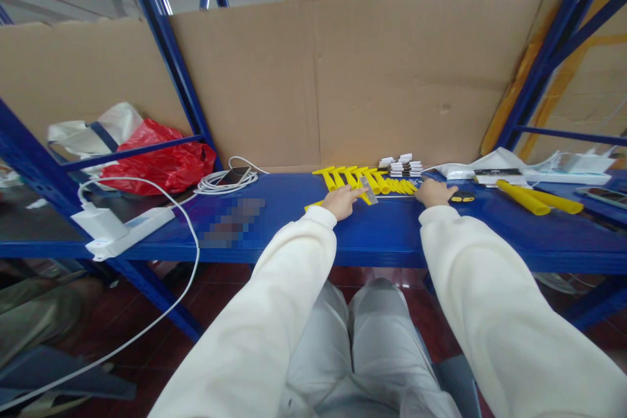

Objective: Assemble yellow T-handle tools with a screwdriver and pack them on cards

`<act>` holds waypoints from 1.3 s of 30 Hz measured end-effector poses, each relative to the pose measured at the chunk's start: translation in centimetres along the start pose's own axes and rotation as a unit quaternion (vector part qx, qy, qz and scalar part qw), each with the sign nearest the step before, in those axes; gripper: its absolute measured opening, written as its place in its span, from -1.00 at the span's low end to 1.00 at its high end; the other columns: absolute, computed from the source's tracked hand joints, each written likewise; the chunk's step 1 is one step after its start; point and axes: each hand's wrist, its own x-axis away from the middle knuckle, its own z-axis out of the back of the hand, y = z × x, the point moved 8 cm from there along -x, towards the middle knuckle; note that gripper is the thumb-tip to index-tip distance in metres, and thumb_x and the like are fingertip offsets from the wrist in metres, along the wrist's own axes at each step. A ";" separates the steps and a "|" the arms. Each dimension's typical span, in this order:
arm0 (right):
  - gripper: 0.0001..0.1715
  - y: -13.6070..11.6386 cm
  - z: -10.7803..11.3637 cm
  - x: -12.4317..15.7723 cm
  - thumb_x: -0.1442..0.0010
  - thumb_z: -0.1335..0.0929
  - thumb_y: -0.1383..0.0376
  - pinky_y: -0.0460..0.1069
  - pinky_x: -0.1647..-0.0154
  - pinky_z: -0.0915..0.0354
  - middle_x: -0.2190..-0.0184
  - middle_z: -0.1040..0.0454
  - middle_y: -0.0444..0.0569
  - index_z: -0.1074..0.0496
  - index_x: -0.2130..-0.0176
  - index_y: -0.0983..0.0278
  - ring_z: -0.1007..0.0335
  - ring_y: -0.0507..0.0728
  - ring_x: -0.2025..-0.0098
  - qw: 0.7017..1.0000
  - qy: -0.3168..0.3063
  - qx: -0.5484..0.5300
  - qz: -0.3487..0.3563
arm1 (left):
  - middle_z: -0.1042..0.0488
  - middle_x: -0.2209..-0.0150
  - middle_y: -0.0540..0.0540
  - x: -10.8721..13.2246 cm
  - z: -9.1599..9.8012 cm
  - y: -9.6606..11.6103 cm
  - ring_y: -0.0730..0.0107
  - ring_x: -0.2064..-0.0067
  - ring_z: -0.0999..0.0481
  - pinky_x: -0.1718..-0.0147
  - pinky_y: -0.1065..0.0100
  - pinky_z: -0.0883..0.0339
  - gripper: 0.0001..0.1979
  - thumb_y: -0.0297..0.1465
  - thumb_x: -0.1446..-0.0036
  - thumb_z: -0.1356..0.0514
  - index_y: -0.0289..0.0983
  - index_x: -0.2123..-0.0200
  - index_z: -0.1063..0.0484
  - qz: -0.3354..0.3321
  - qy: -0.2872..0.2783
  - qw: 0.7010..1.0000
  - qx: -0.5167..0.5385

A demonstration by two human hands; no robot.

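Observation:
My left hand (341, 201) is closed around a yellow-handled tool, apparently a scraper. Its flat grey metal blade (371, 191) sticks out to the right of the fingers, and a bit of yellow shows left of the hand. Just behind lies a row of yellow T-shaped handles (349, 176), with several smaller yellow pieces (400, 187) beside them. My right hand (434, 193) reaches down at the right end of these pieces; its fingertips are too small and partly hidden to show a grip. A black-and-yellow object (463, 197) lies beside that hand. Small white-and-dark stacked packs (405, 166) stand behind.
Two long yellow tubes (524, 198) and a phone (605, 194) lie at the right of the blue bench (294, 228). A red plastic bag (164, 158), coiled white cable (225, 181) and white power strip (130, 235) are at left. Cardboard (392, 78) walls the back.

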 end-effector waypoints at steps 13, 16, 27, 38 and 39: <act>-0.61 0.0 1.2 0.7 -0.21 -0.29 0.39 0.44 -0.26 -0.09 -0.01 -0.55 0.38 -0.59 0.03 0.42 -0.40 0.44 -0.16 0.994 0.085 -0.073 0.007 | -0.53 -0.14 -0.19 0.0 -0.1 0.0 0.14 -0.20 -0.55 -0.14 0.24 -0.43 -0.42 -0.42 -0.49 0.00 0.07 -0.48 -0.26 -0.003 -0.003 1.000 0.002; -0.61 -0.1 2.8 1.4 -0.28 -0.24 0.39 0.41 -0.25 -0.12 -0.03 -0.53 0.39 -0.57 0.03 0.41 -0.40 0.44 -0.15 0.977 0.151 -0.152 0.009 | -0.53 -0.15 -0.20 0.0 -0.1 0.0 0.12 -0.20 -0.55 -0.13 0.23 -0.44 -0.42 -0.41 -0.49 0.00 0.07 -0.49 -0.25 -0.004 -0.001 1.000 -0.001; -0.92 -3.9 3.0 2.7 -0.42 -0.28 0.28 0.02 0.29 -0.41 0.31 -0.50 0.00 -0.36 0.12 0.23 -0.48 0.15 0.35 0.819 0.066 -0.568 -0.033 | -0.53 -0.15 -0.18 -0.2 -0.1 0.0 0.15 -0.22 -0.54 -0.14 0.26 -0.41 -0.40 -0.43 -0.49 0.00 0.06 -0.51 -0.21 -0.003 -0.002 1.000 0.003; -0.78 -9.2 -0.1 5.0 -0.27 -0.40 0.47 -0.13 0.50 -0.33 0.55 -0.41 -0.13 -0.33 0.36 0.23 -0.34 0.01 0.55 0.671 -0.242 -0.701 -0.006 | -0.57 -0.20 -0.20 -0.5 -0.4 -0.4 0.13 -0.22 -0.57 -0.13 0.27 -0.44 -0.39 -0.40 -0.47 -0.09 0.02 -0.51 -0.20 0.008 0.009 1.000 0.002; -0.78 -9.1 0.0 5.2 -0.28 -0.40 0.47 -0.13 0.49 -0.33 0.55 -0.43 -0.12 -0.35 0.36 0.24 -0.36 0.02 0.53 0.671 -0.243 -0.701 -0.001 | -0.56 -0.22 -0.20 -0.5 -0.4 -0.5 0.13 -0.24 -0.56 -0.14 0.27 -0.44 -0.39 -0.40 -0.47 -0.09 -0.01 -0.52 -0.18 0.011 0.009 1.000 0.005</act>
